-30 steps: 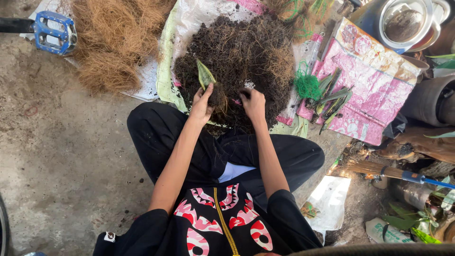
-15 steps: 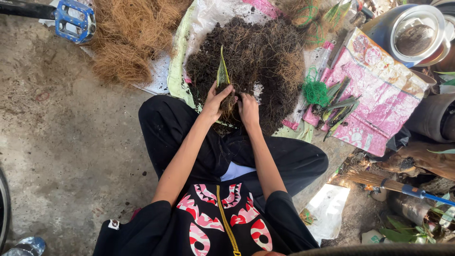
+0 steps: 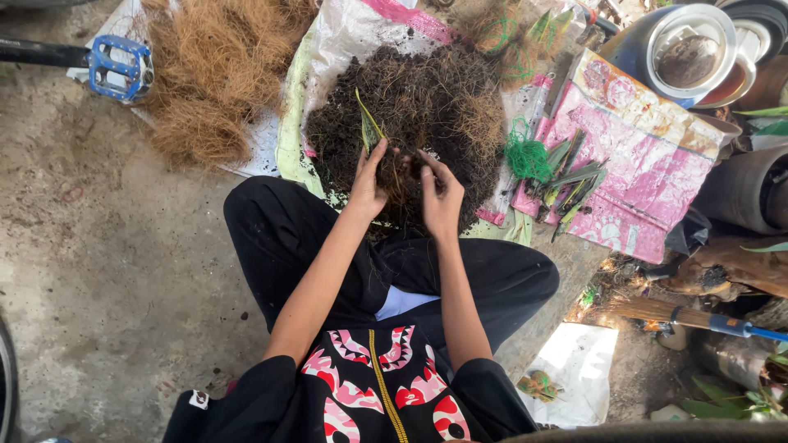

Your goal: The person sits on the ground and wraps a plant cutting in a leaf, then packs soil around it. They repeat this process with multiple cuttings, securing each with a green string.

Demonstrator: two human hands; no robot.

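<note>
Leaf cutting [image 3: 368,125], green with a yellow edge, stands upright at the near edge of a dark root mix [image 3: 410,115] heaped on a white sack [image 3: 345,33] spread on the concrete floor [image 3: 107,279]. Left hand [image 3: 367,182] has its grip closed round the base of the cutting, fingers curled at the heap's edge. Right hand [image 3: 442,197] sits just beside it, fingers bent and pressing into the mix; whether it has hold of anything I cannot tell. Brown coir [image 3: 209,78] lies at the sack's left edge, next to a blue pedal [image 3: 121,66]. To the right, more cuttings [image 3: 574,176] and green string [image 3: 525,156] rest on a pink sack [image 3: 648,156], with a metal pot [image 3: 681,51] beyond
</note>
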